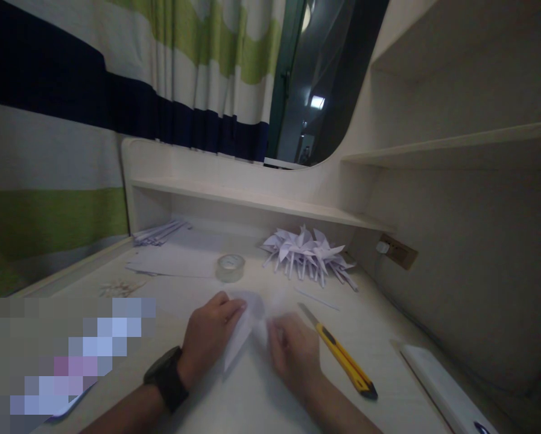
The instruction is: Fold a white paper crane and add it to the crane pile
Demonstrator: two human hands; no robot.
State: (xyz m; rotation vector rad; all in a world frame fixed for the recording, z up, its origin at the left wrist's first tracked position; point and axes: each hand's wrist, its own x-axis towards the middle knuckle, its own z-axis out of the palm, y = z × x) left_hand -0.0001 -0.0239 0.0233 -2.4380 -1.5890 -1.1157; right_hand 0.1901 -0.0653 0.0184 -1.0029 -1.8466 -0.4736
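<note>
My left hand (211, 334), with a black watch on the wrist, pinches a folded piece of white paper (240, 343) above the desk. Close on its right is my right hand (295, 355), slightly blurred, with its fingers curled at a smeared white flap of the same paper. A yellow utility knife (342, 358) lies just right of my right hand, its blade out and pointing away. Beyond my hands stands a roll of clear tape (230, 267). A thin white paper strip (318, 299) rests past the knife's tip.
Several white paper pinwheels (306, 250) are heaped at the back right. White sheets (180, 253) and rolled paper sticks (161, 232) lie at the back left, near small pale sticks (120, 288). A white case (442, 386) lies at the right, near a cable and wall socket (399, 251).
</note>
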